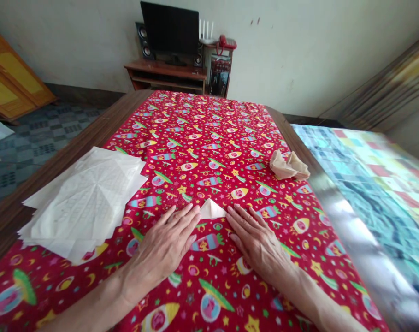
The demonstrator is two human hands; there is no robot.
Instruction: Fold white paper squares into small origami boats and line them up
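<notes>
A small folded piece of white paper (212, 210) lies on the red patterned cloth (209, 138), its peak pointing away from me. My left hand (171, 235) rests flat with fingers stretched out, the fingertips on the paper's left corner. On the opposite side, my right hand (252, 233) lies flat too, its fingertips at the right corner. Both palms face down. The ends of the paper are partly covered by my fingers. To the left is a stack of creased white paper sheets (88, 198), the top one marked with radiating fold lines.
A crumpled cream-coloured folded paper piece (288, 165) sits toward the table's right side. Beyond the brown table edge (126, 108) stand a monitor (171, 30), speakers and a red telephone (227, 43). A bed with a patterned cover (361, 184) is at the right.
</notes>
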